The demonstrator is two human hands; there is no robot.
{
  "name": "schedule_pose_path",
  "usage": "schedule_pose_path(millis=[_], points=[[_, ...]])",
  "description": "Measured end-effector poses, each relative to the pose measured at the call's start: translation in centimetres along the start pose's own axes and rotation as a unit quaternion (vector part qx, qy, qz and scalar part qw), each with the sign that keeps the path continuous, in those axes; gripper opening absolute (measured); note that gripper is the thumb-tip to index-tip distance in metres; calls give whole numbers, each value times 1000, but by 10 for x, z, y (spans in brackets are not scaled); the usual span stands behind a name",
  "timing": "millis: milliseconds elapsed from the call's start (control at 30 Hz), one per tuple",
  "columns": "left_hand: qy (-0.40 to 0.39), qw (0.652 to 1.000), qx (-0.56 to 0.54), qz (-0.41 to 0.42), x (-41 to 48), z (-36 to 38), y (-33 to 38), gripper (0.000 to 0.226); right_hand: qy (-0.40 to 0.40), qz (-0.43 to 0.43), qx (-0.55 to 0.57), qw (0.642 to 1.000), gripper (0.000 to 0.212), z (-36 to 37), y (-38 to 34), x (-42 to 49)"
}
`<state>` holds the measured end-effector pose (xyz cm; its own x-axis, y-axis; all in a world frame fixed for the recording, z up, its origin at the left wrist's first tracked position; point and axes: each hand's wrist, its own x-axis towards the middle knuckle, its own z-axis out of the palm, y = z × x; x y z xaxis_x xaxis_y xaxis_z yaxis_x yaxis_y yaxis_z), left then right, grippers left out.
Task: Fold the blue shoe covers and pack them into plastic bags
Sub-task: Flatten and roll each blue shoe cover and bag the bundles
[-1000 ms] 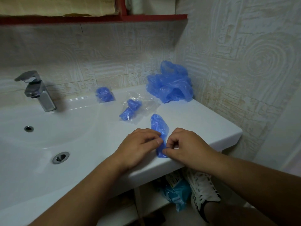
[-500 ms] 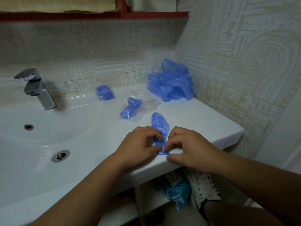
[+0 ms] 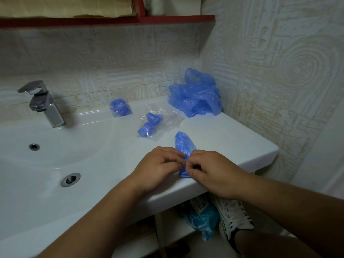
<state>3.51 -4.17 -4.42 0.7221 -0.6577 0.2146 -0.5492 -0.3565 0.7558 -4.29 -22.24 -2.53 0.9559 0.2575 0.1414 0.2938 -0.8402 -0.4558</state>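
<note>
A single blue shoe cover (image 3: 183, 146) lies flattened on the right-hand ledge of a white sink counter (image 3: 232, 146), just right of centre in the frame. Its long axis runs almost straight up the frame, from the counter's front edge toward the tiled back wall. The rounded far end points away from the person.

The left hand (image 3: 158, 168) and right hand (image 3: 214, 172) meet over the cover's near end. Both have curled fingers and pinch the blue plastic between thumb and fingertips, knuckles nearly touching. Only a small strip of blue shows between them.

Compared with a second ago, the cover keeps the same spot and heading. Both hands stay on its near end, and only the fingers have shifted slightly (the grip itself looks much the same).

Above and left of the cover lies a clear plastic bag (image 3: 167, 120) with two folded blue covers inside. Further up and left, against the back wall, sits a second small packed bag (image 3: 120, 107). A loose pile of blue shoe covers (image 3: 195, 97) fills the corner at upper right of centre.

At the left are a chrome faucet (image 3: 42, 103) and the basin's drain (image 3: 70, 179). A red shelf (image 3: 167, 19) crosses the top. Below the counter, at lower right, show a white shoe (image 3: 232, 215) and a blue packet (image 3: 202, 220).
</note>
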Motion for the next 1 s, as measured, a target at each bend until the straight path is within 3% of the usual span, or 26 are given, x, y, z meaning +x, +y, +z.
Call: schedule_pose_path(millis=[167, 333, 467, 633, 700, 1000], points=[[7, 1000, -21, -12, -1, 0, 2, 40, 38, 32, 17, 999, 17, 2, -2, 6], [27, 999, 43, -12, 0, 3, 0, 15, 86, 54, 9, 995, 14, 10, 0, 12], [54, 996, 72, -16, 1, 4, -1, 21, 110, 65, 11, 992, 17, 11, -2, 14], [67, 993, 91, -19, 0, 5, 1, 15, 61, 3, -10, 998, 6, 4, 1, 4], [63, 992, 102, -25, 0, 5, 1, 12, 36, -6, -18, 999, 16, 2, 4, 1], [55, 994, 89, -28, -2, 4, 0, 10, 45, -5, -37, 998, 9, 6, 4, 9]])
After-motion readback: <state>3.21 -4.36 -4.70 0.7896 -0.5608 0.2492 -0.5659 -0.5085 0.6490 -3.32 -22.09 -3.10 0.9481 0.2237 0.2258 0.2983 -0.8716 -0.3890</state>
